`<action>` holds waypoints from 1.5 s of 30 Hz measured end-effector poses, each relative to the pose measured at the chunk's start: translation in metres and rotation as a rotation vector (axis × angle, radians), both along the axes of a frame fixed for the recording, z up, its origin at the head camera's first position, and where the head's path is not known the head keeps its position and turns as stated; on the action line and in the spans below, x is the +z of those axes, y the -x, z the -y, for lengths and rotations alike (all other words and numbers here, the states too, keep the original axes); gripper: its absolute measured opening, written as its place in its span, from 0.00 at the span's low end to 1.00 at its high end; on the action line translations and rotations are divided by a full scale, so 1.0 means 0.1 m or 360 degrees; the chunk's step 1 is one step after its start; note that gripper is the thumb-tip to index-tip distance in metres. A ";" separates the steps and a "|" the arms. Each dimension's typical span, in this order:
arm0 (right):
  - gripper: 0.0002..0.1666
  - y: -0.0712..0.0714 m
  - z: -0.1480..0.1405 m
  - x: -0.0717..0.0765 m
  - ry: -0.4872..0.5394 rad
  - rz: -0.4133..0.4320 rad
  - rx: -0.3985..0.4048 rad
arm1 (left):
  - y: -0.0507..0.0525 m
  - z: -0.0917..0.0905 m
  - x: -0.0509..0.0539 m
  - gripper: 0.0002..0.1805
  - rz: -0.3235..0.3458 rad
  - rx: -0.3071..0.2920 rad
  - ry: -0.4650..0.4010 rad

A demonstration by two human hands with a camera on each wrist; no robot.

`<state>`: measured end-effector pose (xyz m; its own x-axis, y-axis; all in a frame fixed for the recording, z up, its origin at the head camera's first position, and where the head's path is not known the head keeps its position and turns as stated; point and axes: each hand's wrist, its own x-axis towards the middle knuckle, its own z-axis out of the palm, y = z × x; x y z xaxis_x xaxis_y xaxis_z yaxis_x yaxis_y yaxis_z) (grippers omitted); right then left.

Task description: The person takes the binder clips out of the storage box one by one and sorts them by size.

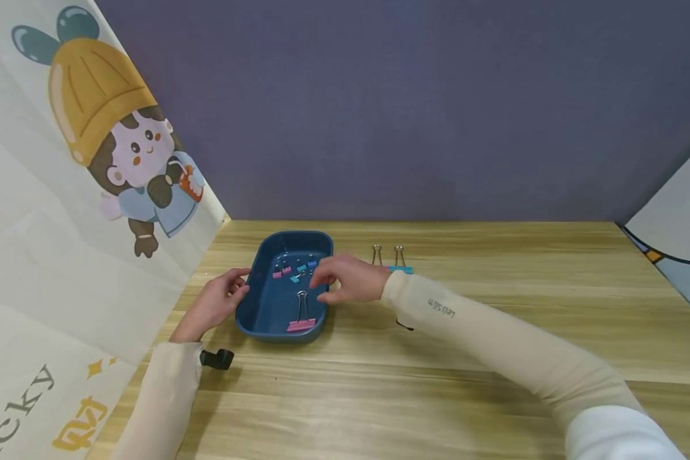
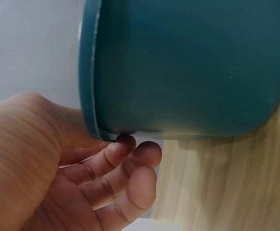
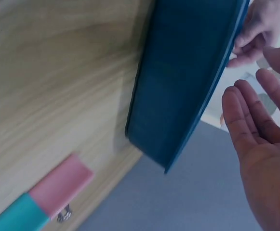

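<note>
A dark blue plastic tray (image 1: 247,319) stands on the table. My left hand (image 1: 221,300) is at its left side, fingers curled at the rim; in the left wrist view the thumb's tip is hidden behind the tray. Over the tray's right rim reaches my right hand (image 1: 353,279), its fingers loosely bent and apart, with nothing between them in the right wrist view. Inside lie a large pink binder clip (image 1: 301,325) with silver handles and several small pink, teal and blue binder clips (image 1: 286,269), some partly behind the right fingers.
Behind my right wrist, a large teal binder clip (image 1: 401,269) and a large pink binder clip (image 3: 62,185) stand side by side on the wooden table (image 1: 379,396). A purple-grey wall panel (image 1: 414,115) rises at the back, and a printed white sheet (image 1: 46,255) at the left.
</note>
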<state>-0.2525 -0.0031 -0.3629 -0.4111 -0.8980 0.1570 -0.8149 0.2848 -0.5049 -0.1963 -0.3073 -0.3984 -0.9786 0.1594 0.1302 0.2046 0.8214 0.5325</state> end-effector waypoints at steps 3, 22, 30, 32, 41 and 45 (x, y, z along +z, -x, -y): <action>0.12 -0.03 0.07 -0.02 -0.0021 0.0014 0.0027 | 0.00 0.00 0.00 0.19 0.0002 -0.0001 -0.0011; 0.06 -0.15 0.55 -0.10 -0.0464 0.0139 0.0028 | 0.00 -0.01 -0.01 0.19 0.0004 0.0002 -0.0018; 0.03 -0.17 0.66 -0.10 -0.0639 0.0000 -0.0029 | 0.01 0.00 0.00 0.19 0.0013 0.0012 -0.0018; 0.03 -0.18 0.67 -0.09 -0.0666 -0.0012 -0.0046 | 0.01 0.00 0.00 0.19 0.0013 0.0010 -0.0016; 0.06 -0.17 0.73 -0.12 -0.0704 -0.0083 -0.0142 | 0.01 0.00 0.01 0.19 -0.0017 -0.0012 -0.0037; 0.07 -0.18 0.75 -0.13 -0.0720 -0.0113 -0.0184 | 0.00 -0.01 0.02 0.19 -0.0010 -0.0006 -0.0039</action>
